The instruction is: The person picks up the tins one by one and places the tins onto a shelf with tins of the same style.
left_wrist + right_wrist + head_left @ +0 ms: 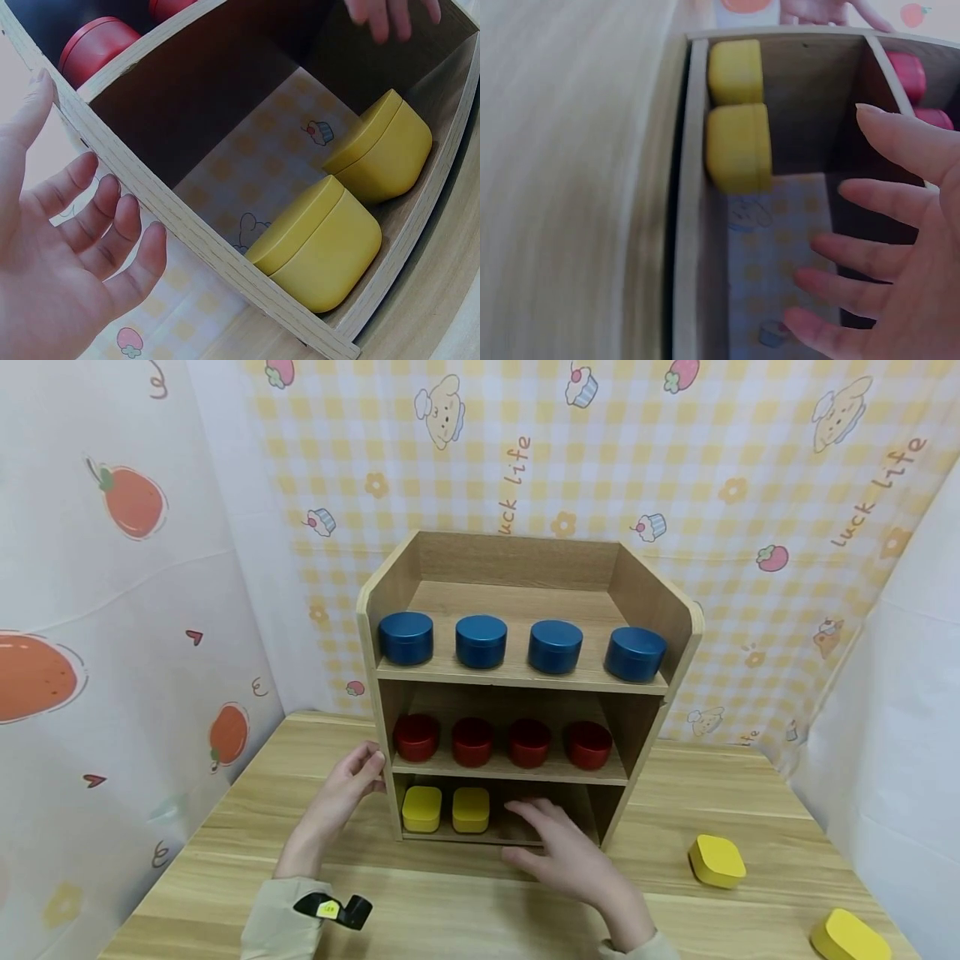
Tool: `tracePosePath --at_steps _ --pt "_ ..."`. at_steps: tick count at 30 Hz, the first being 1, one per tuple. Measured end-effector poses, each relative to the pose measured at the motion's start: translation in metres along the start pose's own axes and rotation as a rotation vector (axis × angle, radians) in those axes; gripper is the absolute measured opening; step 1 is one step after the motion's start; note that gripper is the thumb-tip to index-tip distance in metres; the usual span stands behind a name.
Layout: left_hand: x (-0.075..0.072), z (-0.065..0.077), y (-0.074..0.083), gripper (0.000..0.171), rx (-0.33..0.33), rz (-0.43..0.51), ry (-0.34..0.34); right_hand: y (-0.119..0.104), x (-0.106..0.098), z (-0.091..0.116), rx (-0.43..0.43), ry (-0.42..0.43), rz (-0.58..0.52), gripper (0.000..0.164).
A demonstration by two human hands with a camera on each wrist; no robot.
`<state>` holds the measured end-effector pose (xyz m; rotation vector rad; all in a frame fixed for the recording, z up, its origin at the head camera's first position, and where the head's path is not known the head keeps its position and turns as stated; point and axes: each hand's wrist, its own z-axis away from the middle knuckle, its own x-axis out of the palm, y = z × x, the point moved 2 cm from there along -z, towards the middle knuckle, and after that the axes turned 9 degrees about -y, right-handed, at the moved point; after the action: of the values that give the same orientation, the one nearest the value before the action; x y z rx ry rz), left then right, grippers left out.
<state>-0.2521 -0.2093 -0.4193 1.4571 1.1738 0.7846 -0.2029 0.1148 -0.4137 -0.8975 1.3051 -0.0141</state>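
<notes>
A wooden three-tier shelf [510,687] stands on the table. Two square yellow tins [422,810] sit side by side in the left half of its bottom tier. My right hand [558,847] is at the opening of that tier, right of the tins, fingers spread and holding nothing; the right wrist view shows a gap between its fingers and the yellow tins [739,146]. By the shelf's left side panel is my left hand [348,789], its fingers loosely bent with nothing in them. In the left wrist view the thumb [34,105] lies at the panel's edge.
Several round red tins [472,742] line the middle tier, and several round blue tins [481,642] line the top. Two more yellow tins, one nearer the shelf [717,862] and one nearer the table's front right [850,937], lie on the wooden table [420,902]. Patterned cloth [510,460] hangs behind.
</notes>
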Motion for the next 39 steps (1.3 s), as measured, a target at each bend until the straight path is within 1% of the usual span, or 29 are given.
tracePosePath --at_steps 4,8,12,15,17,20,27,30,35,39 --pt "0.000 0.000 0.000 0.020 0.005 0.002 -0.002 0.005 -0.013 0.016 -0.005 -0.023 -0.024 0.058" --pt "0.000 0.000 0.000 0.021 0.008 0.003 -0.001 0.014 -0.028 0.032 -0.004 -0.059 -0.057 0.058" --pt "0.000 0.000 -0.001 0.021 0.016 0.006 -0.009 0.029 -0.045 0.046 0.006 -0.096 -0.123 0.051" --pt "0.000 0.000 -0.002 0.020 0.024 0.011 -0.015 0.043 -0.055 0.056 0.039 -0.098 -0.152 0.044" --pt "0.000 0.000 -0.002 0.020 0.029 0.013 -0.016 0.052 -0.061 0.061 0.057 -0.079 -0.163 0.042" --pt "-0.001 0.000 -0.003 0.019 0.031 0.012 -0.017 0.063 -0.069 0.070 0.091 -0.028 -0.169 0.045" --pt "-0.001 0.000 -0.002 0.023 0.037 0.006 -0.020 0.087 -0.086 0.090 0.163 0.086 -0.208 0.058" --pt "-0.001 0.000 -0.002 0.022 0.041 0.010 -0.025 0.100 -0.092 0.099 0.212 0.123 -0.188 0.064" --pt "-0.001 0.000 -0.003 0.018 0.052 0.022 -0.027 0.124 -0.099 0.117 0.330 0.143 -0.152 0.071" --pt "-0.001 -0.001 -0.002 0.017 0.057 0.027 -0.030 0.140 -0.103 0.128 0.386 0.160 -0.155 0.072"
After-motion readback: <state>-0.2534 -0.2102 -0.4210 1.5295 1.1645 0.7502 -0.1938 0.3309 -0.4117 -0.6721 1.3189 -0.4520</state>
